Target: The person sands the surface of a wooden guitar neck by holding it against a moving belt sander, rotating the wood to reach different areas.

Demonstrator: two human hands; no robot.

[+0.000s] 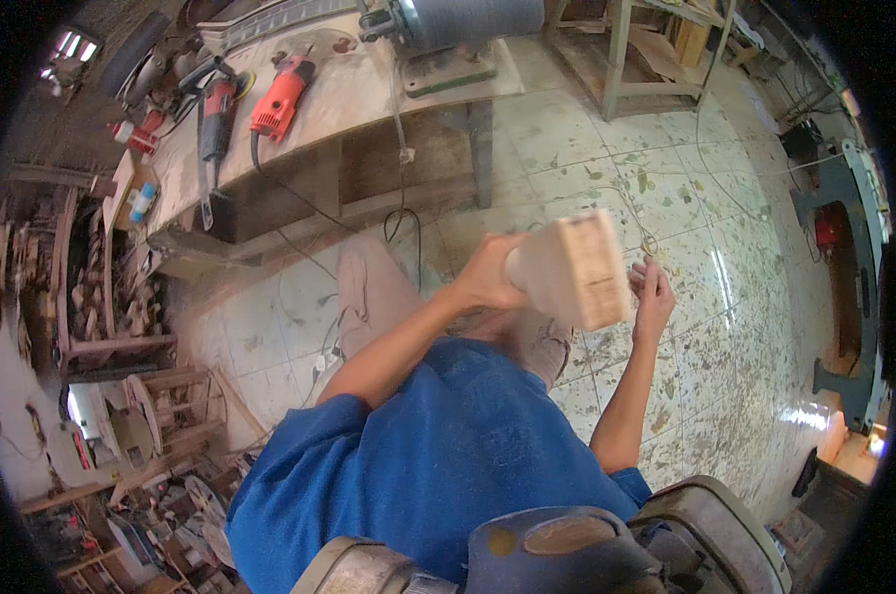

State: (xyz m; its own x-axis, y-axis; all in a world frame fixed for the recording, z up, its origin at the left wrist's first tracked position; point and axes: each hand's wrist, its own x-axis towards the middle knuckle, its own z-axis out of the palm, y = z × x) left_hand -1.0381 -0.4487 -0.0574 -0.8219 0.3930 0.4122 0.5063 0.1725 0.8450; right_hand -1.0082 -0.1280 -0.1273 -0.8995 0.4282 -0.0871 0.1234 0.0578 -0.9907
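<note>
My left hand (pixel 489 274) is closed around the narrower part of a pale wooden piece (pixel 547 269), holding it up in front of my body. Its wider, squared end faces right, with bare grain on the edge and some blur from motion. Off to the right of the wood, apart from it, is my right hand (pixel 654 302). Its fingers are curled together near the tips. A small yellowish loop shows just beyond them, and I cannot make out whether they grip it or it lies on the floor.
A dusty workbench (pixel 339 114) at the far left bears a red power tool (pixel 282 99), a dark grinder-like tool (pixel 217 117) and a machine with a large grey drum (pixel 468 22). Cords (pixel 400 223) hang to the stained tile floor (pixel 705 356). Wooden shelves (pixel 116 346) stand left.
</note>
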